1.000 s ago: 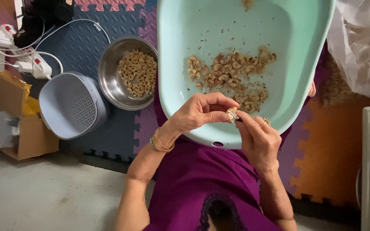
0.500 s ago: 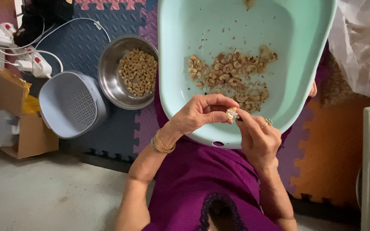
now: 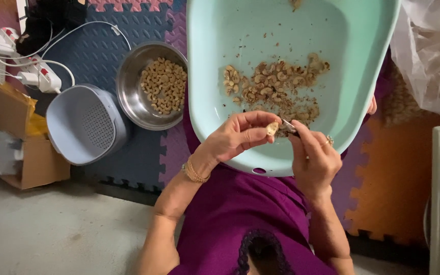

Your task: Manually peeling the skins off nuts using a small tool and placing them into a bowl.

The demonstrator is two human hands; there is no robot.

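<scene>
While my left hand (image 3: 235, 136) pinches the cashew (image 3: 272, 128) firmly, my right hand (image 3: 314, 158), closed on the small blade (image 3: 287, 125), should scrape lightly over the near rim of the mint basin (image 3: 215, 109).

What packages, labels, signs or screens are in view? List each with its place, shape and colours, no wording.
Cardboard box: far left on the floor, beside the grey perforated basket; brown, open, with something yellow inside.
Clear plastic bag: top right, past the mint tub; crumpled, translucent whitish.
No labels, signs or screens show.
</scene>
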